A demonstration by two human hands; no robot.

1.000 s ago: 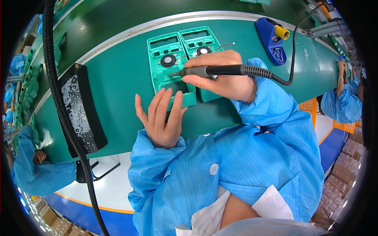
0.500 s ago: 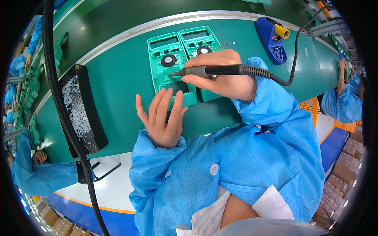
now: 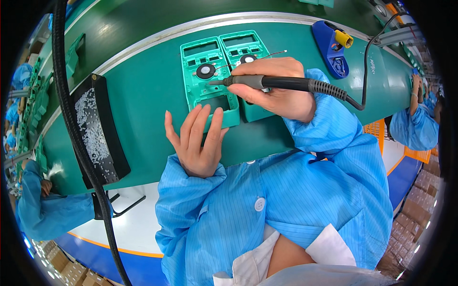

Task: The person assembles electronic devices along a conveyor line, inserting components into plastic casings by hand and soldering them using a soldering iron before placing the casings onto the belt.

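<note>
Right hand point(image 3: 279, 93), centre of the frame, is clenched round a soldering iron point(image 3: 272, 83), tip pointing left over the left green casing point(image 3: 207, 78); the right green casing point(image 3: 248, 71) lies touching beside it on the green desk point(image 3: 143, 105); left hand point(image 3: 195, 138) is released, fingers spread, fingertips at the left casing's lower edge; a blue iron stand point(image 3: 334, 50) sits upper right; a black tray point(image 3: 98, 128) lies left.
</note>
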